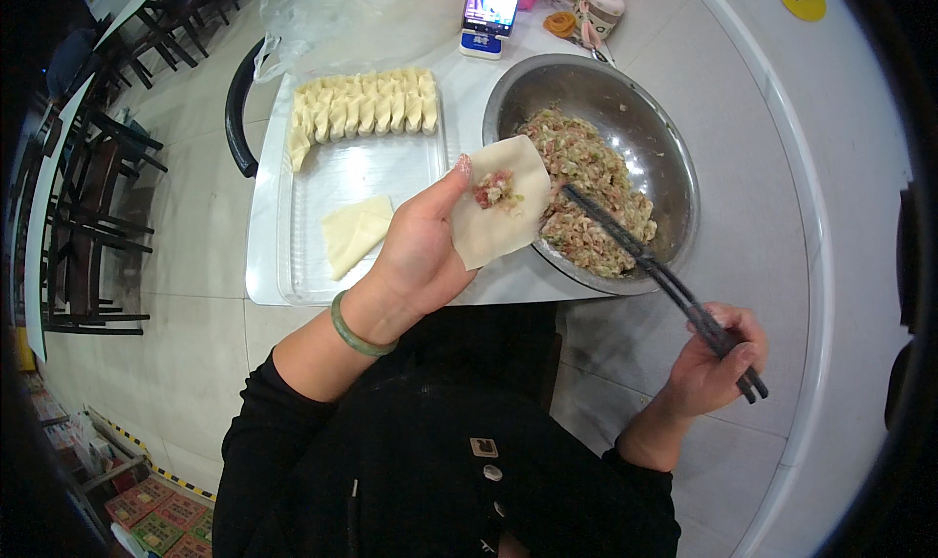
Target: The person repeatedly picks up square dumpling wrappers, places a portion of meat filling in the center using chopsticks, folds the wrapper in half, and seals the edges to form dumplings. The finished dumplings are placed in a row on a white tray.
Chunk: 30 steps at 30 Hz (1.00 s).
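My left hand (pixel 421 246) holds a flat dough wrapper (pixel 506 239) on its fingers, the thumb pressing one edge. A small dab of meat filling (pixel 496 190) sits near the wrapper's middle. In my right hand (pixel 718 360) is a pair of dark chopsticks (pixel 645 257), their tips over the filling mixture (pixel 586 169) beside the wrapper. That minced mixture lies in a large stainless steel bowl (pixel 670 213). Left of my left hand, a clear plastic tray (pixel 366 169) bears rows of folded wontons (pixel 363 103) at its far side and loose wrappers (pixel 355 235) at its near side.
A phone (pixel 492 1) on a stand is at the table's (pixel 267 265) far side, near a crumpled clear plastic bag (pixel 366 16). A pink-topped bottle (pixel 602 8) and an orange coil (pixel 560 24) are behind the bowl. A black curved chair part (pixel 236 118) adjoins the table's left edge.
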{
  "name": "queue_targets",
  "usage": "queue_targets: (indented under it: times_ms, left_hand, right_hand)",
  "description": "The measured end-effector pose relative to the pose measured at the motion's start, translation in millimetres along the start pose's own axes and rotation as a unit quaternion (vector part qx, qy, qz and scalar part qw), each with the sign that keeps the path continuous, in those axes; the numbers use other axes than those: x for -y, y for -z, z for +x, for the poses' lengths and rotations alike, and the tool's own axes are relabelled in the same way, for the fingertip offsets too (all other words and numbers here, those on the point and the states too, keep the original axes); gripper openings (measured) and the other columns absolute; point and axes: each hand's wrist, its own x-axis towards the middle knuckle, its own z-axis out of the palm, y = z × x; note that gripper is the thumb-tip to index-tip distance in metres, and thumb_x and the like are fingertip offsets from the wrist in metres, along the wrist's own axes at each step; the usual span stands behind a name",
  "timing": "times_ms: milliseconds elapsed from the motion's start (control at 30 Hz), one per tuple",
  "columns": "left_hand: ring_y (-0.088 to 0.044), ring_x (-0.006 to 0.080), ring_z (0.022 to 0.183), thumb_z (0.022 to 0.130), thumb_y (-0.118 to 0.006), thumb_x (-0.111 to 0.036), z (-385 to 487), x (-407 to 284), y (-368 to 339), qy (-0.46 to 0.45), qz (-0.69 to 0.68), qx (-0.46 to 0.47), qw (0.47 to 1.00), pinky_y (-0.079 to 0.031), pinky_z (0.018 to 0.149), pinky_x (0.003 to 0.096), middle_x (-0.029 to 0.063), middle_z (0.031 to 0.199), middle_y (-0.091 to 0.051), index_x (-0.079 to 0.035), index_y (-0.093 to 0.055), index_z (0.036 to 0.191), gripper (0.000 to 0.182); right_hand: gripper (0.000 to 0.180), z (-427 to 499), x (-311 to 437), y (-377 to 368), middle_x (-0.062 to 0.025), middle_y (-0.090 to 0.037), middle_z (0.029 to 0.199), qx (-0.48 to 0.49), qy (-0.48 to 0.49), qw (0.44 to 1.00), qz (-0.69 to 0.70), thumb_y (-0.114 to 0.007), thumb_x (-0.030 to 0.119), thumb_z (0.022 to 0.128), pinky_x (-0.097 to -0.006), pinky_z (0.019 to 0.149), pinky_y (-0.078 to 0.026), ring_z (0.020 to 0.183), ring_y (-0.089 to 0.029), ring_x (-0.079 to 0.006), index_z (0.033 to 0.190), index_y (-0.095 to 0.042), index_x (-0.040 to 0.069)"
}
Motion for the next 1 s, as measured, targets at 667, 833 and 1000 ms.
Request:
queue_targets:
  times_ms: [667,833,1000]
  left_hand:
    - [-0.052,0.0310,0.119,0.101,-0.026,-0.041,-34.0,-47.6,36.9,0.090,-0.052,0.055,0.993,-0.046,0.100,0.0420,0.0208,0.130,-0.048,0.005,-0.034,0.136,0.058]
    - [-0.056,0.0210,0.111,0.097,-0.052,-0.023,-47.0,-49.3,49.9,0.060,0.186,0.127,0.973,-0.047,0.099,0.0353,0.0129,0.122,-0.053,0.002,-0.041,0.133,0.045]
    - [-0.056,0.0175,0.111,0.097,-0.051,-0.020,-51.0,-50.5,63.2,0.096,0.281,0.137,0.945,-0.046,0.098,0.0319,0.0101,0.121,-0.055,0.001,-0.044,0.131,0.041]
  right_hand:
    - [0.027,3.5,-15.3,-131.9,-0.0123,-0.062,0.109,0.310,0.174,0.917,-0.181,-0.071,0.004,0.067,-0.0413,0.088,-0.047,0.105,-0.058,-0.0331,0.093,-0.068,0.010]
    - [0.020,18.0,-25.9,-162.9,-0.0134,-0.062,0.106,0.398,0.103,0.909,-0.069,-0.070,0.003,0.069,-0.0402,0.086,-0.046,0.102,-0.058,-0.0334,0.089,-0.069,0.006]
    - [0.016,11.6,-27.0,-194.4,-0.0137,-0.062,0.104,0.402,0.019,0.915,-0.030,-0.066,0.002,0.075,-0.0366,0.085,-0.046,0.097,-0.060,-0.0299,0.090,-0.068,0.004]
